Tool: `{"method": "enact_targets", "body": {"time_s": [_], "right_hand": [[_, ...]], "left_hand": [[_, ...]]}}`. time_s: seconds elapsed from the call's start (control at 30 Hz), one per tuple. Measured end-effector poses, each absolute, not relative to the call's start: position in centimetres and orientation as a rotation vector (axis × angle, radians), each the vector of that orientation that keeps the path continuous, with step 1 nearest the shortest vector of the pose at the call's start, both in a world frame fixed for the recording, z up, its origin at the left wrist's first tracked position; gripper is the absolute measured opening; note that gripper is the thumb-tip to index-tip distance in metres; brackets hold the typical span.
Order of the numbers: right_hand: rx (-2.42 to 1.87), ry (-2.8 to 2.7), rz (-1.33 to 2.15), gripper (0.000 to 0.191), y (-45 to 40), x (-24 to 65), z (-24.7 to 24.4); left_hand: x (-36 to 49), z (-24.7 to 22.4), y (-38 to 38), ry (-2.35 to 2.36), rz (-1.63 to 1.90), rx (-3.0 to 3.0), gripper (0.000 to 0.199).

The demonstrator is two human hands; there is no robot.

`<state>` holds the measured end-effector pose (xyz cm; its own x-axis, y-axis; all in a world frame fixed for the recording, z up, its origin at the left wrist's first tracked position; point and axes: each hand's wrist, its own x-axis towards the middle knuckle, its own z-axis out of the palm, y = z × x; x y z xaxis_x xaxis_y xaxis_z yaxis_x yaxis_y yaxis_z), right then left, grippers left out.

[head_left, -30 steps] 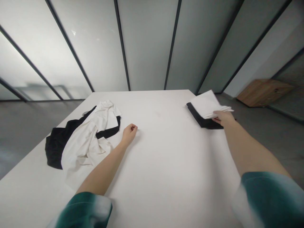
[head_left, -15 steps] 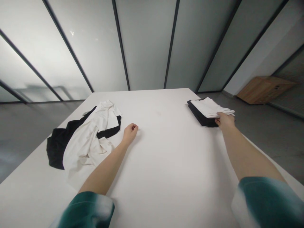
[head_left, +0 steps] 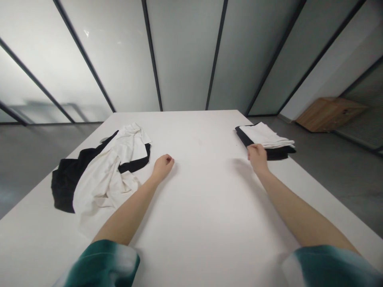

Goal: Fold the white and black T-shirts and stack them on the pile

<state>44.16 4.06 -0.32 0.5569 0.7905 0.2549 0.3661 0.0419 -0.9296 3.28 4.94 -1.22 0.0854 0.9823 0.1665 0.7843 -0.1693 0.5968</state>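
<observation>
Loosely curled, empty: left hand (head_left: 164,164), plus right hand (head_left: 257,156) by plain folded white cloth (head_left: 265,133).

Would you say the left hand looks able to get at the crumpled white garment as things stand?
Probably yes: the left hand is close beside the crumpled white garment, which lies partly over black fabric, and nothing appears to stand between hand and garment.

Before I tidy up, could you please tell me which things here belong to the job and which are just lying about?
Seemingly in the job:
folded white cloth on folded black cloth, by the right hand
loose white clothing and loose black clothing, near the left hand
table

Seemingly not:
wooden cabinet
</observation>
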Motion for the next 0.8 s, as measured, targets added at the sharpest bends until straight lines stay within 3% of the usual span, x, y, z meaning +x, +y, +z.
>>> {"method": "enact_targets", "body": {"time_s": [0.1,0.3,0.53,0.8], "right_hand": [[-1.582,-1.459,0.437,0.016,4.5,40.5,-1.7],[-1.603,-2.121,0.08,0.028,4.5,37.8,-4.0],[-1.757,-2.21,-0.005,0.04,4.0,38.4,-4.1],[-1.775,-2.267,0.024,0.043,3.9,38.2,-3.9]], "left_hand": [[3.5,-1.0,4.8,1.792,0.564,2.215,0.018],[3.2,-0.5,4.8,1.76,0.446,2.288,0.024],[2.1,-1.2,5.1,1.859,0.527,2.408,0.036],[1.9,-2.3,5.4,1.909,0.314,2.432,0.048]]}}
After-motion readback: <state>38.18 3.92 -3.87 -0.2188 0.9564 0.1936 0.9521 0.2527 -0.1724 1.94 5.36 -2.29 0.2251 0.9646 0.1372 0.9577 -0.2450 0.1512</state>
